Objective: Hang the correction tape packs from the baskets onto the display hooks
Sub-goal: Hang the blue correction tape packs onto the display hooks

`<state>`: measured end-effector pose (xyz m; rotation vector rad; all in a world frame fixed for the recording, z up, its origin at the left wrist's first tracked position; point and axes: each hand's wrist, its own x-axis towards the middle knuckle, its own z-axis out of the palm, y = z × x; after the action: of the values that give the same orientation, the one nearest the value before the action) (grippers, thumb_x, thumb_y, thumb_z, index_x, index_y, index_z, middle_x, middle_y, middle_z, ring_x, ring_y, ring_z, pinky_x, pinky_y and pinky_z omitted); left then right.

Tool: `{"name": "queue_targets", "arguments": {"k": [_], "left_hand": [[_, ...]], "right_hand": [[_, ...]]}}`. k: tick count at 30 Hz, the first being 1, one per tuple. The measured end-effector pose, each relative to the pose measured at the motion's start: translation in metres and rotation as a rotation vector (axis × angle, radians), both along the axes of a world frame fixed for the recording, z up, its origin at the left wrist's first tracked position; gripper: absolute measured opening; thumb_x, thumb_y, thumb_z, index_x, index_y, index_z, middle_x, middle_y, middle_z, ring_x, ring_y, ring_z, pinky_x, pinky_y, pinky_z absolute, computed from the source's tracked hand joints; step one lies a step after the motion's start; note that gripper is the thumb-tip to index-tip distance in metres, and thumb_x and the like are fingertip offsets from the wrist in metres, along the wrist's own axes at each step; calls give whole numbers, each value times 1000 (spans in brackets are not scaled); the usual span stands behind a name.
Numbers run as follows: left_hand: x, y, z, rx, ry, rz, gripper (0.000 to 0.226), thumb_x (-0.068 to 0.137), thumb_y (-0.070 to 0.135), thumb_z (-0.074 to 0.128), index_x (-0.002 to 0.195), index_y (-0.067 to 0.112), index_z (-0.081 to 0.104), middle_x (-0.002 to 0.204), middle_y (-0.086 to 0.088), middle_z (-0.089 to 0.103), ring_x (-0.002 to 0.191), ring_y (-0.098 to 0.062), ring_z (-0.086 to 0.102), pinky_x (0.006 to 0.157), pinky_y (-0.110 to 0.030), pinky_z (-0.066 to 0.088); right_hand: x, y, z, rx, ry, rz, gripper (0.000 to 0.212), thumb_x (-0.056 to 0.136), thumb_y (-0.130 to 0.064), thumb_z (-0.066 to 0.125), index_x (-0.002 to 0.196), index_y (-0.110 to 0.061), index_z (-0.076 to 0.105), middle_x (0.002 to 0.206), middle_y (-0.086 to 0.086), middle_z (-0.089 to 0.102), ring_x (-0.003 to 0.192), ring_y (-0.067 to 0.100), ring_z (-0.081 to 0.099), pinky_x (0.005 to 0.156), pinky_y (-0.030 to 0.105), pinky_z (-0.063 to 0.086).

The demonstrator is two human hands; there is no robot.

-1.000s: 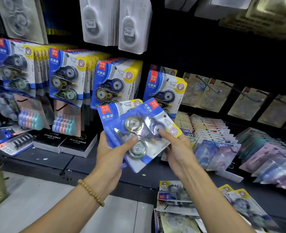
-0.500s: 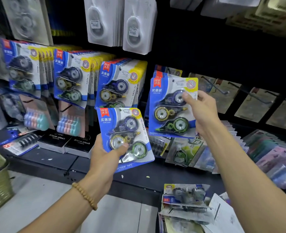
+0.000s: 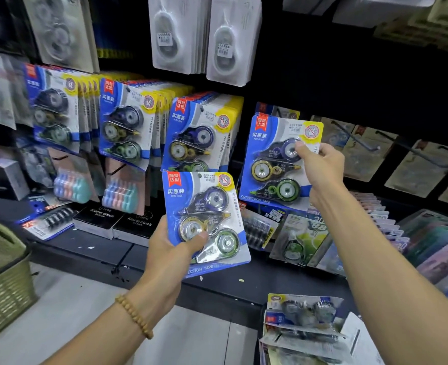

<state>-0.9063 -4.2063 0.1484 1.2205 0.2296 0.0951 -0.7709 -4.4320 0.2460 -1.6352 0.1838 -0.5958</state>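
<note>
My right hand (image 3: 320, 167) pinches a blue correction tape pack (image 3: 272, 164) by its right edge and holds it up against the fourth column of hanging packs; whether it sits on a hook is hidden. My left hand (image 3: 172, 251) grips a second blue correction tape pack (image 3: 204, 219) lower down, thumb on its blister, in front of the shelf edge. Three full rows of the same packs (image 3: 199, 133) hang to the left. More loose packs (image 3: 301, 320) lie in a pile at the bottom right.
Bare hooks (image 3: 354, 135) jut out to the right over backing cards. White blister packs (image 3: 228, 40) hang above. A green basket (image 3: 1, 280) stands at the lower left. Black alarm clock boxes (image 3: 99, 219) and slanted rows of stationery (image 3: 428, 238) fill the shelf.
My right hand took one pack off the pair held together and raised it up and right to the fourth column. My left hand kept the other pack, now upright and held lower.
</note>
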Motion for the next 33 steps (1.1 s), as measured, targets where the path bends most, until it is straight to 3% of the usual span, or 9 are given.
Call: {"name": "queue_targets", "arguments": {"k": [8, 11, 13, 16, 18, 20, 24, 28, 33], "left_hand": [[-3, 3, -1, 2, -18, -27, 39, 87, -6, 70, 113, 22, 66, 103, -2, 78, 95, -25, 75, 80, -40, 59], [-2, 2, -2, 9, -25, -39, 41, 87, -7, 69, 115, 23, 66, 106, -2, 77, 101, -26, 74, 87, -43, 58], [-1, 0, 0, 11, -23, -63, 41, 88, -7, 69, 117, 21, 66, 107, -3, 77, 102, -27, 73, 94, -47, 57], [-1, -6, 2, 15, -36, -125, 42, 88, -7, 68, 121, 19, 65, 110, -4, 77, 106, -27, 72, 100, -49, 54], [-2, -11, 4, 12, -42, -163, 39, 90, -6, 66, 120, 18, 65, 110, -5, 77, 106, -27, 72, 99, -47, 54], [-4, -16, 4, 3, -42, -195, 36, 91, -4, 65, 120, 19, 66, 111, -4, 77, 107, -27, 72, 98, -45, 55], [-6, -27, 1, 32, -48, -262, 32, 94, 3, 66, 122, 19, 65, 114, -4, 76, 110, -26, 71, 98, -47, 54], [-7, -35, -4, 140, 9, -188, 14, 97, 18, 65, 110, 15, 68, 102, -5, 78, 97, -20, 75, 75, -30, 60], [0, -37, -15, 143, 125, -22, 7, 100, 15, 60, 100, 12, 66, 96, -13, 73, 88, -21, 73, 81, -30, 57]], "right_hand": [[0, 1, -9, 26, 58, -76, 20, 93, -29, 73, 90, -12, 64, 80, -8, 62, 70, 6, 52, 58, 24, 37], [6, 5, -8, -40, 146, -89, 45, 94, -33, 71, 62, -18, 42, 61, -4, 41, 57, 14, 35, 53, 29, 29], [7, 3, -11, -75, 222, -82, 54, 92, -40, 72, 59, -18, 34, 59, -2, 33, 59, 22, 35, 61, 32, 34], [-4, 0, -22, -151, 237, -116, 46, 92, -40, 68, 63, -16, 41, 66, 6, 38, 89, 5, 33, 76, 36, 43], [-25, 3, -32, -173, 218, -76, 44, 95, -39, 64, 64, -13, 47, 65, 10, 47, 64, 18, 38, 82, 38, 48], [-57, 13, -41, -46, 264, 152, 30, 98, -39, 63, 80, -15, 65, 83, 7, 72, 74, 22, 65, 79, 37, 52], [-101, 29, -56, 99, 314, 528, 22, 90, -24, 73, 108, -11, 72, 103, 7, 78, 94, 21, 75, 83, 34, 59], [-97, 22, -55, 60, 194, 340, 17, 91, -20, 75, 107, -17, 72, 101, -4, 78, 97, 13, 73, 86, 29, 57], [-71, 2, -23, 4, 57, 109, 15, 93, -26, 72, 105, -17, 69, 95, -7, 73, 84, 7, 66, 73, 22, 52]]}}
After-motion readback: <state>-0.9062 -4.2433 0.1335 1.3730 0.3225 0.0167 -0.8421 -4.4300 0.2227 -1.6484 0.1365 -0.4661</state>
